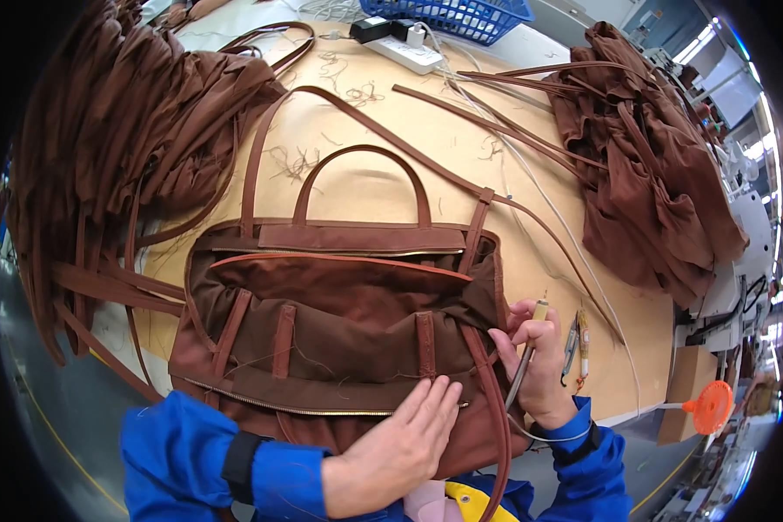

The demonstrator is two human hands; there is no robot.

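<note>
Blue-sleeved left hand [400,457] lies flat on a brown zippered bag [348,339] on the table [618,383]. Right hand [544,365] grips a corded, pen-like tool [519,374]. Any writing is too small to read.

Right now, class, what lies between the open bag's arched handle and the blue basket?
The head view shows brown straps, loose threads, a white power strip and a black block there.

Light is bright, strip lights [694,43] glare right, edges bend.
</note>
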